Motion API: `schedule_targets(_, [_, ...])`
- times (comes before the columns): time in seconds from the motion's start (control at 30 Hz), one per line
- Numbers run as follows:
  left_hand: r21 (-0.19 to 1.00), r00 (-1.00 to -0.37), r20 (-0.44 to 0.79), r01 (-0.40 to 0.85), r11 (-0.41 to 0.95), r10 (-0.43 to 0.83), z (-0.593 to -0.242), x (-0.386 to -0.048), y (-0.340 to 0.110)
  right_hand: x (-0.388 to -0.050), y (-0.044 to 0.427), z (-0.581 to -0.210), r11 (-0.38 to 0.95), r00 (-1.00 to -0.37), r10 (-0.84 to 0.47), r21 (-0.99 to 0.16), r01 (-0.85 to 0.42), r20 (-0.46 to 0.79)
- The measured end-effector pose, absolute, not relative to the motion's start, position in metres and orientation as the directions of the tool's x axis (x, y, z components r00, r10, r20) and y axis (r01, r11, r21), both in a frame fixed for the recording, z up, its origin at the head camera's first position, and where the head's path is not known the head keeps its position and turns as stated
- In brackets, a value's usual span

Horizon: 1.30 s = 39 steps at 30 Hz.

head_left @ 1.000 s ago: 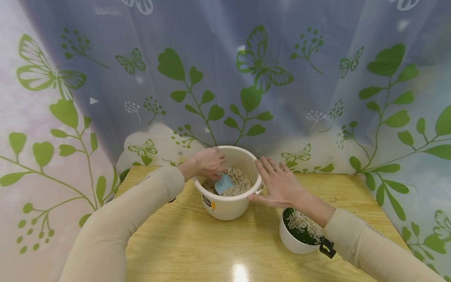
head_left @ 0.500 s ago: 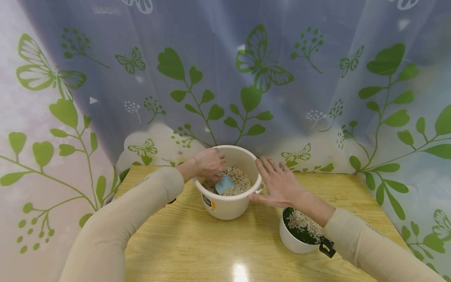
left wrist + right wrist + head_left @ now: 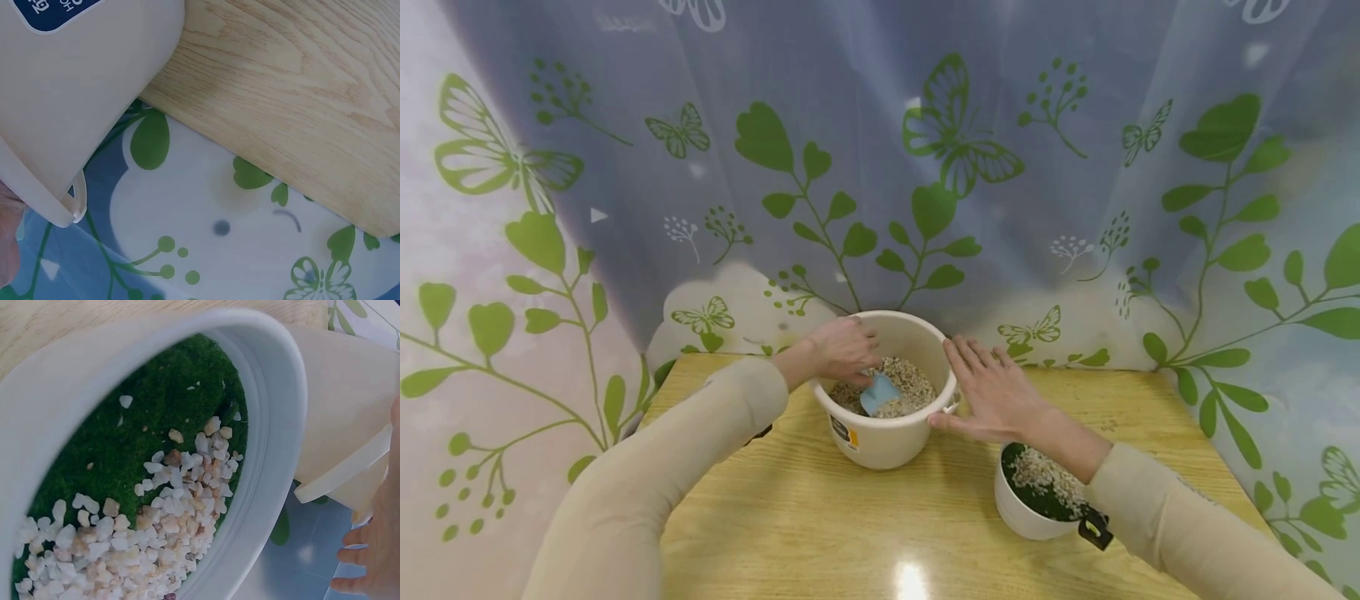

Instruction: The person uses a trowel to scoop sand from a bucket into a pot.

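Note:
In the head view a cream bucket (image 3: 883,446) with a pale handle stands on the table, part-filled with small beige and brown stones (image 3: 913,383). My left hand (image 3: 842,350) reaches over its left rim and holds a light blue scoop (image 3: 881,394) whose blade lies among the stones. The scoop's grip is hidden by the fingers. With fingers straight, my right hand (image 3: 996,392) rests against the bucket's right rim. Below the right forearm is a white pot (image 3: 1030,518), its dark green bottom partly covered by white pebbles (image 3: 181,512), seen closely in the right wrist view.
The wooden table (image 3: 820,533) reaches back to a blue and white curtain (image 3: 880,167) printed with green leaves and butterflies. A label (image 3: 844,433) marks the bucket's front. The right forearm passes over the pot's edge.
The scoop's blade has shifted very slightly to the right inside the bucket. The right hand, the bucket and the white pot stay where they were.

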<state>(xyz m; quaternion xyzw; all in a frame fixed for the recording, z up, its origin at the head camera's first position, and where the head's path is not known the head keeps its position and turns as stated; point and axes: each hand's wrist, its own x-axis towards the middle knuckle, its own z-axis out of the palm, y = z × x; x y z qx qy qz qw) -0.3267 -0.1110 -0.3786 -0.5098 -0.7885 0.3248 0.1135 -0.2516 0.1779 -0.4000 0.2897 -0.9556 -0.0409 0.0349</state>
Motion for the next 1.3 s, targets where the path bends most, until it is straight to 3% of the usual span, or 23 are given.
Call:
schedule_targets(0.5, [-0.547,-0.461,-0.069,0.759,0.353,0.885,-0.382,-0.322,-0.112,-0.250,0.179,-0.400,0.824,-0.823,-0.565,0.091,-0.560,0.057])
schedule_targets(0.9, [-0.401,-0.520,-0.034,0.790,0.465,0.854,-0.383,-0.318,-0.115,-0.250,0.179,-0.399,0.820,-0.818,-0.572,0.073,-0.568,0.065])
schedule_targets(1.1, [-0.394,-0.557,0.011,0.761,0.515,0.831,-0.380,-0.317,-0.121,-0.251,0.178,-0.400,0.818,-0.816,-0.574,0.077,-0.569,0.066])
schedule_targets(1.3, [-0.392,-0.548,0.067,0.754,0.527,0.834,-0.378,-0.316,-0.126,-0.251,0.179,-0.400,0.824,-0.822,-0.566,0.083,-0.561,0.066])
